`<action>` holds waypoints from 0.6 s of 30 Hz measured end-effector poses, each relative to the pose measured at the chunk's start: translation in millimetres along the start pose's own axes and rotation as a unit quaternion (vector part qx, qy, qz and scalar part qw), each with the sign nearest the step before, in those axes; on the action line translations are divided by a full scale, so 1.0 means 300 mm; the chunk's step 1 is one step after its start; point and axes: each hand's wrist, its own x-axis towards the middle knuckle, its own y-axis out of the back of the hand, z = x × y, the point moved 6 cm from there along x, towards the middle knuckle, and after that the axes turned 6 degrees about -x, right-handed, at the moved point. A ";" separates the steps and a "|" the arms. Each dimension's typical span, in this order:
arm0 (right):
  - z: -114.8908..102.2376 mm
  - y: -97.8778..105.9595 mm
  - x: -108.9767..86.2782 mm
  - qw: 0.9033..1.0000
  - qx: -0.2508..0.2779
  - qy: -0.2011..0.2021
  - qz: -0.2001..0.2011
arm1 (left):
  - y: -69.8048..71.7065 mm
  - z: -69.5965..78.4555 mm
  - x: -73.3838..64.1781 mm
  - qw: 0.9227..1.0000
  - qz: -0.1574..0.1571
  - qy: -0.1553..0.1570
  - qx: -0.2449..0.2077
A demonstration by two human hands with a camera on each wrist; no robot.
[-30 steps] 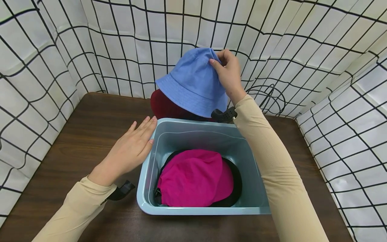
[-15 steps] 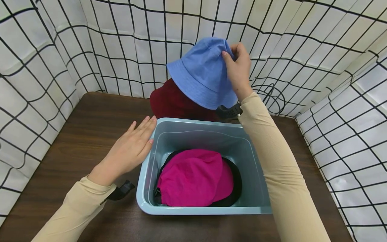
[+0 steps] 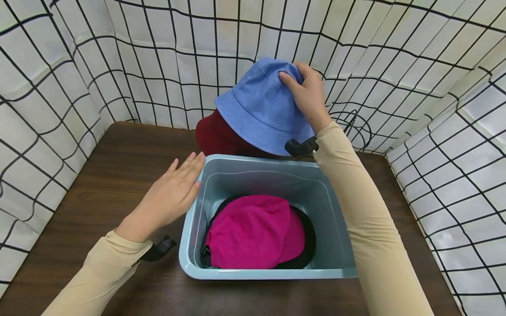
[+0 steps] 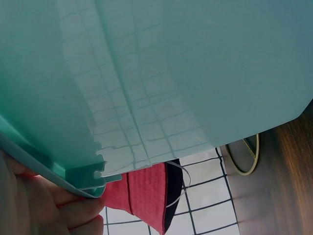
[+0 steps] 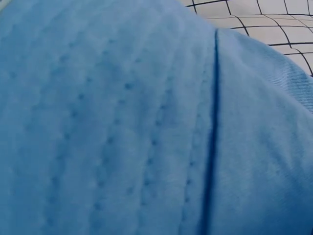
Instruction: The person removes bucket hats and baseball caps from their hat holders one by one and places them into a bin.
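A blue bucket hat (image 3: 265, 105) is pinched at its crown by my right hand (image 3: 310, 94), behind the bin. Its brim tilts down over a dark red hat (image 3: 225, 136), which it partly covers. In the right wrist view the blue bucket hat's stitched brim (image 5: 122, 122) fills most of the frame. My left hand (image 3: 170, 195), fingers straight, rests against the left rim of a light blue plastic bin (image 3: 272, 275). Inside the bin lies a magenta cap (image 3: 253, 232) on top of a black hat (image 3: 308, 237), mostly hidden.
The dark wooden table (image 3: 99, 184) is bounded at the back and sides by a black wire grid (image 3: 174, 57) over white sheeting. Coiled black wire (image 3: 357, 127) stands at the back right. A thin metal loop (image 4: 249, 166) shows in the left wrist view.
My right hand has carried the blue bucket hat to the right, raising it and then lowering it a little. More of the dark red hat shows. My left hand has stayed put.
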 end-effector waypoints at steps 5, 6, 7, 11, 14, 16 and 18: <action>-0.011 0.013 -0.005 1.000 0.010 0.008 0.014 | -0.001 0.001 0.000 1.000 0.002 -0.001 0.001; -0.011 0.017 -0.007 1.000 0.014 0.004 0.014 | -0.002 0.001 0.000 1.000 0.002 -0.001 0.002; -0.011 0.022 -0.010 1.000 0.016 -0.001 0.015 | -0.002 0.002 0.000 1.000 0.002 -0.001 0.002; -0.022 0.039 -0.018 0.999 0.032 -0.003 0.020 | -0.002 0.003 0.001 1.000 0.003 -0.003 0.002; -0.041 0.052 -0.022 0.999 0.037 0.008 0.024 | -0.002 0.002 0.000 1.000 0.004 -0.002 0.002; -0.053 0.059 -0.024 0.999 0.037 0.015 0.023 | -0.001 0.002 0.000 1.000 0.005 -0.002 0.002; -0.063 0.065 -0.026 0.999 0.038 0.021 0.017 | -0.002 0.002 -0.001 1.000 0.007 -0.002 0.002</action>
